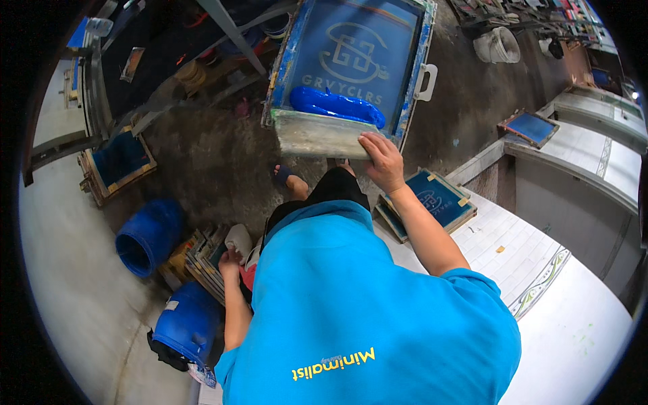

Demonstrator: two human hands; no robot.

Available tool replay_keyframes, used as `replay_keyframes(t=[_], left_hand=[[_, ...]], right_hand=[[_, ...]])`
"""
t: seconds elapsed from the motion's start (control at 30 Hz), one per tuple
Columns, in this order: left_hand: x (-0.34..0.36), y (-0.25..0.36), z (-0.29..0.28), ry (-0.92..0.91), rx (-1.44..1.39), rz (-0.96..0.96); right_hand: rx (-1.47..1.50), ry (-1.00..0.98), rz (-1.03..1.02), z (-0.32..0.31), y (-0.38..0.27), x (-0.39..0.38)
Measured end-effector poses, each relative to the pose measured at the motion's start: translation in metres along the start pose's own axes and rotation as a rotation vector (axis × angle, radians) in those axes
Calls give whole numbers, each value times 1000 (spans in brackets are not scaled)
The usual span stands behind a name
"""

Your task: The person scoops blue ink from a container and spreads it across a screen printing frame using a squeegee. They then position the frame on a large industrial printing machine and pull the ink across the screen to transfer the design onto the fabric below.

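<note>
My right hand (382, 160) is closed on a wide pale squeegee (317, 135), lying across the lower edge of a blue printing screen (351, 34) with a pale printed-style design. A thick band of bright blue ink (334, 102) lies just above the blade. My left hand (231, 262) hangs low at my left with curled fingers, beside a white object (237, 240) that I cannot make out and some stacked frames (206, 263); what it holds, if anything, is unclear.
Blue drums (181, 324) stand at lower left, a screen (125, 162) leaning above them. More screens (432, 212) lie on a white tiled ledge (513, 263) at right, another small screen (530, 128) farther back. A white bucket (493, 44) stands at back right. Metal bars (226, 27) cross upper left.
</note>
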State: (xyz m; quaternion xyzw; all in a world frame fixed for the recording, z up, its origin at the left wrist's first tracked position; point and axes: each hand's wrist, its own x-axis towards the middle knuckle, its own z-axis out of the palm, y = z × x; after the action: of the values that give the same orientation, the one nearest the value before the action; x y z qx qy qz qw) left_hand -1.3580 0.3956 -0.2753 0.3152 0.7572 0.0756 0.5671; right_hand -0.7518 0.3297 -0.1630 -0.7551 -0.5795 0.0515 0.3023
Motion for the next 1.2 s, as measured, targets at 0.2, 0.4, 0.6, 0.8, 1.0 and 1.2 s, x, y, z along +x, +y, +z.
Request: replay_keyframes(t=[0.2, 0.4, 0.6, 0.8, 1.0, 1.2], left_hand=[[7, 78, 36, -7, 58, 191], [-9, 95, 86, 3, 49, 230], [-50, 59, 93, 33, 326, 147], [-50, 24, 75, -6, 181, 39], [-53, 96, 106, 20, 332, 310], [-116, 284, 205, 35, 358, 985]], right_hand=[[125, -69, -6, -33, 1, 9], [-98, 44, 58, -60, 35, 40], [-189, 64, 31, -53, 80, 51], [-216, 54, 68, -42, 83, 35], [-154, 37, 149, -61, 62, 33], [-100, 63, 97, -92, 67, 45]])
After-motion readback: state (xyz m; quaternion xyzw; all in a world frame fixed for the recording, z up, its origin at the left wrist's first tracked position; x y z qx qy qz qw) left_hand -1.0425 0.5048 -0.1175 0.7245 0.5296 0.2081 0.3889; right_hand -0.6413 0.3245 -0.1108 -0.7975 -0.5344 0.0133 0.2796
